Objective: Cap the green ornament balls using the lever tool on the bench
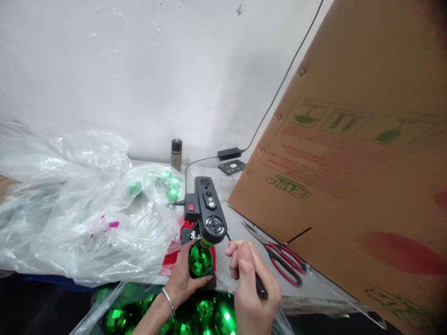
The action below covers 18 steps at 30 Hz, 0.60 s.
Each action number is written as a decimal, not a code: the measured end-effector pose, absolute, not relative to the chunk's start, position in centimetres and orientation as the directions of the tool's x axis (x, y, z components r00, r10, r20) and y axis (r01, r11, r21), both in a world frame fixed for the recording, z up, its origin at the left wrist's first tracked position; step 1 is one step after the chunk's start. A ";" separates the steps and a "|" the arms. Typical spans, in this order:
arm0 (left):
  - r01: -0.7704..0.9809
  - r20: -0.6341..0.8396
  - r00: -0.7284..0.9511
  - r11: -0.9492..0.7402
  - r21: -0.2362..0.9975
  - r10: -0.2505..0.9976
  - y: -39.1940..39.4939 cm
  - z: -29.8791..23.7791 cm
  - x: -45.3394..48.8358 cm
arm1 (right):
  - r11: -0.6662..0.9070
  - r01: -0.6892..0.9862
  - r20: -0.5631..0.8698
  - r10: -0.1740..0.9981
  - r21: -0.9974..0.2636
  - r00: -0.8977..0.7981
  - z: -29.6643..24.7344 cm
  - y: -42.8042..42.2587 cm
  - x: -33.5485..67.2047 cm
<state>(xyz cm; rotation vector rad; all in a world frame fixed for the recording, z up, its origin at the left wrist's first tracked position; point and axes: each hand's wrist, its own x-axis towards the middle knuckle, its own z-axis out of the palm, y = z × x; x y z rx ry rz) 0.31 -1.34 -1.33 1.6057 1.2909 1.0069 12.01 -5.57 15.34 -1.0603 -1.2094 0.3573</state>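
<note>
My left hand (182,279) is closed round a shiny green faceted ball (200,260), holding it under the head of a small black and green bench drill press (207,209). My right hand (252,284) is wrapped round the machine's black lever handle (260,287), thumb on top. The machine stands on a dark base with red beneath it. A bracelet sits on my left wrist.
Clear plastic bags (70,204) with green balls cover the left of the table. More green balls (195,316) lie in a bag below the table edge. Red-handled scissors (282,263) lie right of the machine. A large cardboard sheet (349,163) leans at right. A small bottle (176,154) and power adapter (229,153) stand by the wall.
</note>
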 end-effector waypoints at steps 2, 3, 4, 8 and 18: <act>0.331 0.110 0.162 -0.159 0.930 0.981 -1.4 -1.5 0.4 | 0.493 0.293 0.573 0.726 -0.819 0.381 15.5 -5.6 11.9; 0.334 0.124 0.162 -0.172 0.927 0.979 -1.4 -1.6 0.4 | 0.489 0.292 0.570 0.725 -0.822 0.387 15.6 -5.6 11.9; 0.335 0.142 0.163 -0.190 0.923 0.976 -1.4 -1.8 0.4 | 0.489 0.294 0.570 0.721 -0.821 0.394 15.7 -5.6 11.9; 0.333 0.254 0.212 -0.314 0.889 0.944 -1.6 -2.8 0.0 | 0.492 0.300 0.576 0.706 -0.817 0.412 15.9 -5.6 11.6; 0.326 0.252 0.222 -0.315 0.891 0.942 -1.8 -2.8 -0.6 | 0.475 0.284 0.553 0.724 -0.833 0.412 15.6 -5.6 11.7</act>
